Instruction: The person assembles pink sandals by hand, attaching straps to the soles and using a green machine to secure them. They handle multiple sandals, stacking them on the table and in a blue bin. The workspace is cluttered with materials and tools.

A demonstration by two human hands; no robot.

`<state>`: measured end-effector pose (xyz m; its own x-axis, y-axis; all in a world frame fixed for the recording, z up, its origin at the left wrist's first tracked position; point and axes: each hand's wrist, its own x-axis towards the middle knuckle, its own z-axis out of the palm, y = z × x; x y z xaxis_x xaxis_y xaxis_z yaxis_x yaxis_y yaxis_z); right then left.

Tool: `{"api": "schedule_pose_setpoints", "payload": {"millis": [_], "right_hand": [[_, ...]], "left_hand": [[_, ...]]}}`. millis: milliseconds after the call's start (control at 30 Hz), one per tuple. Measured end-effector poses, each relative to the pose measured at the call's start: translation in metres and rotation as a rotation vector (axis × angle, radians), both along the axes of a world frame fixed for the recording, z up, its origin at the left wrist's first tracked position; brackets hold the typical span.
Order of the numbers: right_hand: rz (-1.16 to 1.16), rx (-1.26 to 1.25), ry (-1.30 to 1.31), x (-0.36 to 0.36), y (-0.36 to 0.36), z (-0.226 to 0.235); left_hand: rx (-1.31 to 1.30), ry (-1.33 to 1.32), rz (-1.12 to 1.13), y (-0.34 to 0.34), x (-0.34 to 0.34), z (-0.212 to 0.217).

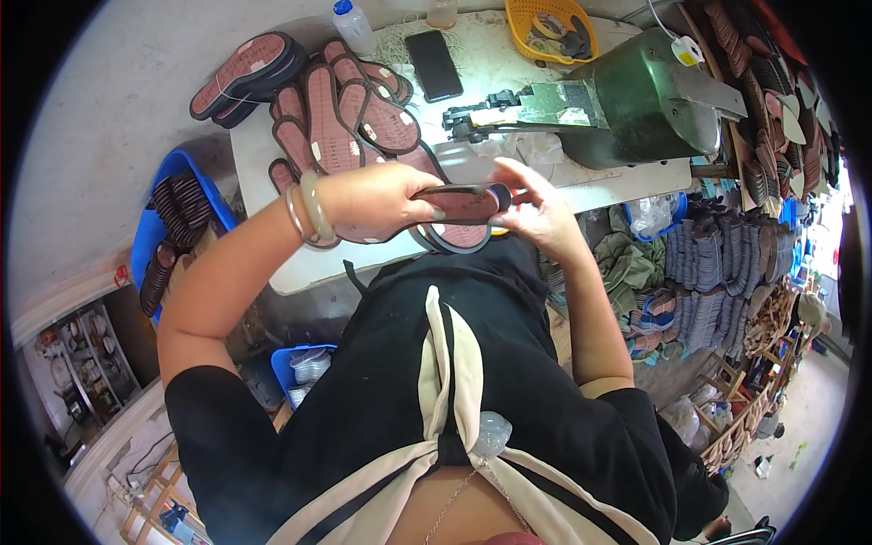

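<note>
Two hands grip one pink insole above the desk

The left hand (386,200) is closed on one end of a pink insole (465,207) with a dark edge, and its thumb lies on the upper face. The right hand (542,211) grips the other end of the same insole between thumb and fingers, where a small dark part (500,194) is standing up. So the insole is held between both hands, over the near side of the white desk (300,268). Below it, another insole (461,238) is partly visible near the desk edge

On the desk, to the left and beyond the left hand, there is a loose heap of insoles (333,127), which lie one over another. At the far left corner, a bundle of insoles (254,73) is tied with thin string. A black phone (434,66) lies flat beyond the heap, and near it stands a bottle (354,29) with a blue cap. A yellow basket (518,27) is at the far side. To the right of the phone is a green machine (636,100), whose long arm points to the left
</note>
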<state>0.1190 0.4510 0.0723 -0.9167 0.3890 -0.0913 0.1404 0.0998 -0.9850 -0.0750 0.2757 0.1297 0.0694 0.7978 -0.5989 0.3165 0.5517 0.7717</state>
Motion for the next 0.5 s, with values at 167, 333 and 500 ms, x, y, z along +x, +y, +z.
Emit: {"api": "schedule_pose_setpoints", "payload": {"millis": [167, 333, 500], "right_hand": [[0.375, -0.477, -0.24, -0.017, 0.029, -0.003], [0.444, -0.51, -0.308, -0.042, 0.041, -0.038], [0.194, -0.563, -0.235, -0.043, 0.026, -0.054]], "left_hand": [[0.181, 0.238, -0.152, 0.043, -0.043, -0.011], [0.272, 0.539, -0.239, 0.074, -0.064, -0.02], [-0.008, 0.25, -0.388, 0.093, -0.077, -0.039]]}}
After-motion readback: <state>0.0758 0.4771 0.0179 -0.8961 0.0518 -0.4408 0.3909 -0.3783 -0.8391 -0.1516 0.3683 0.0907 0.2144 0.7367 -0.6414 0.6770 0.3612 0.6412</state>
